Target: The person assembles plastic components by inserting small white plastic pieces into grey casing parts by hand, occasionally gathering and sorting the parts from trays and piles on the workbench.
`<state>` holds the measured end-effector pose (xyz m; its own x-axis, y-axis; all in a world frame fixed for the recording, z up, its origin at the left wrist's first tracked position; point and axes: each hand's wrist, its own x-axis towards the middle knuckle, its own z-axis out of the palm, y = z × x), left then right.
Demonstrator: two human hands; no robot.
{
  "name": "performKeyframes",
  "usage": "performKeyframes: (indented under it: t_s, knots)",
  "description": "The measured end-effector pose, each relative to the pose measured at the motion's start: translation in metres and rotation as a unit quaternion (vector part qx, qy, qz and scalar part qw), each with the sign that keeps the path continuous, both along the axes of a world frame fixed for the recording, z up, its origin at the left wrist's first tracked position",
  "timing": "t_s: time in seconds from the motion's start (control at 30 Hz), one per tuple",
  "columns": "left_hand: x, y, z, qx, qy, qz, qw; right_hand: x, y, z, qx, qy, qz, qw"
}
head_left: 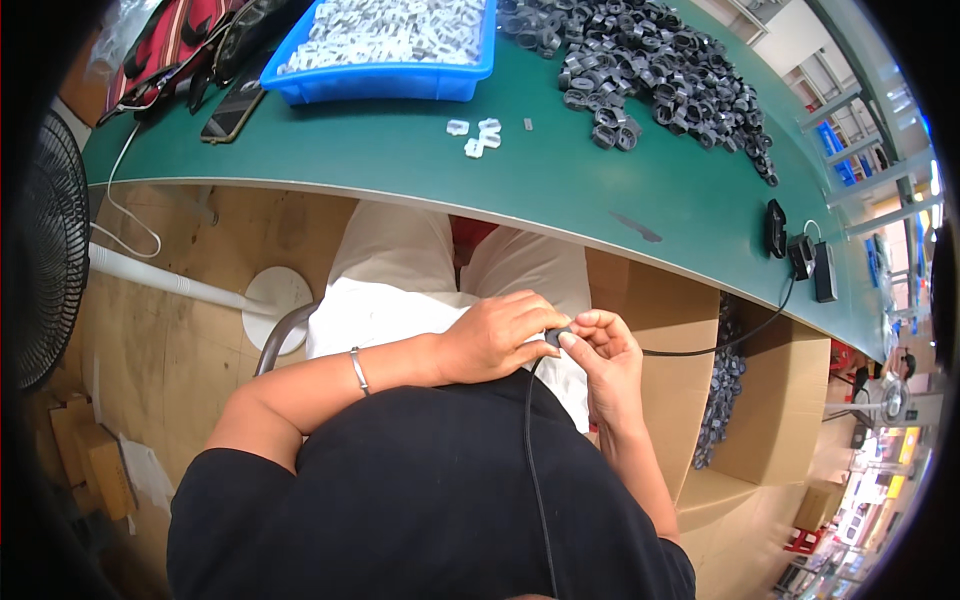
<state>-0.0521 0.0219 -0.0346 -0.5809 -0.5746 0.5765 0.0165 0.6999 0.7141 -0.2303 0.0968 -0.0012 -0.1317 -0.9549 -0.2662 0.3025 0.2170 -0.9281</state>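
Observation:
Above my lap, in front of the table edge, my left hand (500, 335) and my right hand (605, 355) meet around a small dark grey plastic part (556, 338). Fingers and thumb of the left press it from one side, while the right pinches it from the other. Much of the part is hidden by fingertips, so its full shape does not show. On the green table beyond lie a few loose white plastic pieces (475, 147). A large heap of dark grey ring-shaped plastic parts (660, 75) spreads at the far right.
A blue tray (380, 83) full of white pieces stands at the back, beside a phone (232, 112). Right of my lap, a cardboard box (770, 430) holds grey parts. A black cable (540, 480) crosses my chest. At left stands a fan (50, 250).

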Motion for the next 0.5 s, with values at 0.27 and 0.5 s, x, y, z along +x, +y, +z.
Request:
performKeyframes:
  t_s: [0.27, 0.5]
  knots:
    - [-0.025, -0.004, 0.001, -0.029, 0.045, -0.083, 0.995, -0.02, 0.016, 0.001, -0.069, -0.046, -0.04, 0.996]
    - [-0.054, -0.061, 0.067, -0.164, 0.016, 0.013, 0.986, -0.083, 0.041, 0.074, -0.133, 0.433, -0.209, 0.867]
